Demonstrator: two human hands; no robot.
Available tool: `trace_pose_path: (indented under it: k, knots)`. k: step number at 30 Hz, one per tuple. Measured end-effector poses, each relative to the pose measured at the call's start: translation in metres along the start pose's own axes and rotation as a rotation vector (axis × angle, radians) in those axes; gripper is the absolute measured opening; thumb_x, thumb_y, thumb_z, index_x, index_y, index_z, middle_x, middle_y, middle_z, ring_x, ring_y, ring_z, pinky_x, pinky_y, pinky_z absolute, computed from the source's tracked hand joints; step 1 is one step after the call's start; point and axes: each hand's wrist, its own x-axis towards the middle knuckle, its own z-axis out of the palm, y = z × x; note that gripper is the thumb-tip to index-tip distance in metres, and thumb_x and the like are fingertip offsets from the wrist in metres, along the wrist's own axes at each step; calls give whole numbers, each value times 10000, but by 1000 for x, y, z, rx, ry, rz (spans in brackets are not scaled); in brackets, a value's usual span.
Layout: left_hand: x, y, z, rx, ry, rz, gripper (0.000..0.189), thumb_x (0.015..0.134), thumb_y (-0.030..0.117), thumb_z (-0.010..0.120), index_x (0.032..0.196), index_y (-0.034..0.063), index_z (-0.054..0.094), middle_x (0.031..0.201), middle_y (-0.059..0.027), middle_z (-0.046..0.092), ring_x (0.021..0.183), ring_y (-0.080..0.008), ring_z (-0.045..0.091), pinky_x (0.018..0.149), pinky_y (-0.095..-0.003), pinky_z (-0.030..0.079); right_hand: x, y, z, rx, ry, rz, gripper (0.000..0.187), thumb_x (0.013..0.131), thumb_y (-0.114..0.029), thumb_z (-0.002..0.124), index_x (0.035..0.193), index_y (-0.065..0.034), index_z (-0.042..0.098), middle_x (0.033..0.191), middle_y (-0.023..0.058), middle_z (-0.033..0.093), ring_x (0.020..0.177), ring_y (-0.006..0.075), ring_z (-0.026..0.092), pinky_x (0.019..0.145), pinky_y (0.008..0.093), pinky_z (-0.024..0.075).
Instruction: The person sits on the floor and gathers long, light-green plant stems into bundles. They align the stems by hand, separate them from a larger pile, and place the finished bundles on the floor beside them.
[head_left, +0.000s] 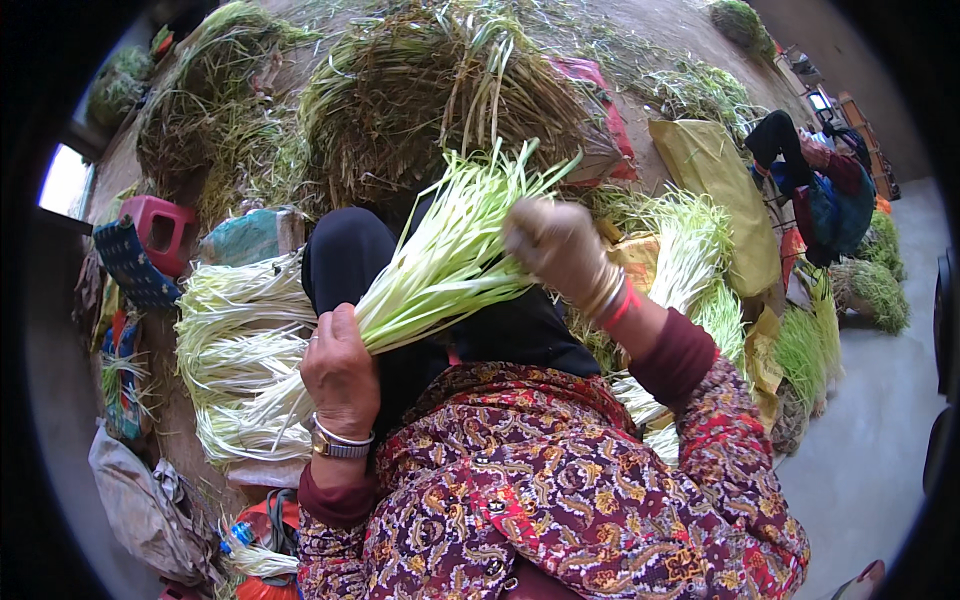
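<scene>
A bunch of long leafy vegetable stalks, likely garlic chives, lies slantwise over my dark-trousered lap. Its stalks are pale at the lower left and light green at the leafy upper end. My left hand, wearing a watch and a bangle, is closed around the pale end. My right hand is motion-blurred at the bunch's right edge, with its fingers curled. It seems to wear a light glove, and bands ring its wrist. Whether any stalks are between those fingers is unclear. Close to my left hand lies a pile of pale stalks.
A large heap of untrimmed stalks stands ahead, beside a red-edged sack. More pale stalks lie at right, beside a yellow woven sack. A pink plastic stool stands at left. Another person sits at far right.
</scene>
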Motion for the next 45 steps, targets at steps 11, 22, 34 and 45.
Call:
trace_pose_path:
  k: [11,22,34,45]
  knots:
    - [-7,-14,2,4,88,70,195,882,94,619,1071,55,593,868,-128,573,721,-345,606,633,-453,471,-22,139,-128,-410,232,252,250,917,-125,713,1164,-89,705,871,123,686,784,165,658,726,280,541]
    - [-20,-38,0,-115,102,116,293,921,229,632,1138,34,607,890,-150,600,766,-381,610,657,-480,465,-20,44,-63,291,-54,137,283,947,-173,711,1190,-29,689,1098,136,687,1025,224,670,910,312,539]
    - [-32,-41,1,-95,153,102,271,904,203,670,1112,36,618,900,-145,639,787,-365,640,671,-461,487,-45,32,-69,203,-42,235,161,908,-126,741,1041,-39,726,936,113,710,812,190,702,745,315,572]
    - [-34,-30,-2,-113,174,46,307,899,216,664,1135,28,609,906,-157,620,792,-380,632,674,-467,485,-9,-25,-9,-124,-238,-265,306,889,-341,715,1108,-134,660,956,68,627,940,287,596,873,448,431]
